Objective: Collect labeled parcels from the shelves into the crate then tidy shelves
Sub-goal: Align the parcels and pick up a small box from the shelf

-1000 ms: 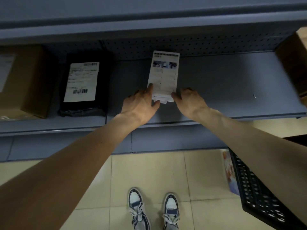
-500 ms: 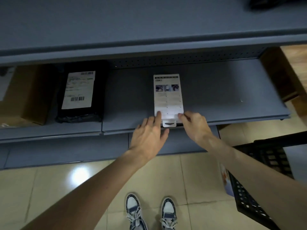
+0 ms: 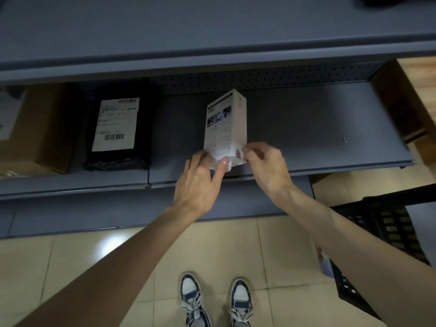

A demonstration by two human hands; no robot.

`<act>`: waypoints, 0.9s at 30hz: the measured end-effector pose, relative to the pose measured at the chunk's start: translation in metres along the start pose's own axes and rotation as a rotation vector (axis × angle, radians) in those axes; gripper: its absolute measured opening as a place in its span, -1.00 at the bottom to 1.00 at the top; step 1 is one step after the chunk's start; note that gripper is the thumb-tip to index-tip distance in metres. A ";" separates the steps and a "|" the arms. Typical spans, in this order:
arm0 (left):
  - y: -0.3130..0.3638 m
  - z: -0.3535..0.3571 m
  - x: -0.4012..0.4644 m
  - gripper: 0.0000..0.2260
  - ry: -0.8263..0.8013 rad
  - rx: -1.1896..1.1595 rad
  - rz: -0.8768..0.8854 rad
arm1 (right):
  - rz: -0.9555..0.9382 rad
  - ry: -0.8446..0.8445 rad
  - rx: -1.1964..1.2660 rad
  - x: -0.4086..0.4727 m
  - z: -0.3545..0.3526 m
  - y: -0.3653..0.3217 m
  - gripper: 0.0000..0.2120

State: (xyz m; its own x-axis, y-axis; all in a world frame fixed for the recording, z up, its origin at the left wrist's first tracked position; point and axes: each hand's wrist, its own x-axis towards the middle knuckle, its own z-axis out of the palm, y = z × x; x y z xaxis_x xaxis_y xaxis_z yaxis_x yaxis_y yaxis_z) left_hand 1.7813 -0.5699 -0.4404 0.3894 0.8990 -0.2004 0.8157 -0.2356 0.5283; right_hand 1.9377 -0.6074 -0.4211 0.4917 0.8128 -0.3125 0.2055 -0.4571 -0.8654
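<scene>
Tipped up off the grey metal shelf (image 3: 306, 128) since a moment ago, the slim white printed carton (image 3: 226, 123) stands on its near end because my left hand (image 3: 200, 182) and right hand (image 3: 266, 166) pinch its bottom corners with curled fingers (image 3: 223, 165) to lift it.

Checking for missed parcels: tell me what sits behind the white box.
Behind the white box only bare grey shelf and its perforated back panel show. The strip directly behind the box is covered from view.

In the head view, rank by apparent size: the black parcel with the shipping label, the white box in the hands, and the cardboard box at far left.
1. Black parcel and cardboard box look alike; the box is cut off by the frame edge, so unranked.
2. White box, smallest.
</scene>
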 end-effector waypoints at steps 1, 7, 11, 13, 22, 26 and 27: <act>-0.001 -0.003 0.002 -0.49 0.005 -0.077 -0.018 | -0.015 -0.001 -0.012 0.002 0.003 -0.003 -0.78; 0.003 -0.015 0.005 -0.53 0.053 -0.155 0.057 | -0.087 -0.022 -0.034 0.006 0.020 -0.015 -0.81; -0.001 -0.015 0.006 -0.52 0.038 -0.171 0.080 | -0.123 -0.048 -0.018 0.005 0.027 -0.012 -0.76; -0.006 -0.014 0.005 -0.53 0.009 -0.195 0.089 | -0.139 -0.054 -0.039 0.005 0.030 -0.010 -0.78; -0.003 -0.016 0.014 -0.57 0.046 -0.206 0.073 | -0.142 -0.073 -0.041 0.005 0.030 -0.007 -0.80; 0.004 -0.021 0.019 -0.57 0.153 -0.045 0.103 | -0.147 -0.094 -0.059 0.004 0.030 -0.007 -0.79; 0.005 -0.023 0.021 -0.57 0.171 -0.022 0.103 | -0.144 -0.100 -0.067 0.003 0.031 -0.007 -0.81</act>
State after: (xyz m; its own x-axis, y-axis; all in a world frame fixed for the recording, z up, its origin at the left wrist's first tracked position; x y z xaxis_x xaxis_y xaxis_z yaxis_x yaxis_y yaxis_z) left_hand 1.7841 -0.5443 -0.4231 0.3907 0.9205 -0.0025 0.7648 -0.3231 0.5575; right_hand 1.9119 -0.5905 -0.4279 0.3676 0.9018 -0.2272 0.3254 -0.3536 -0.8770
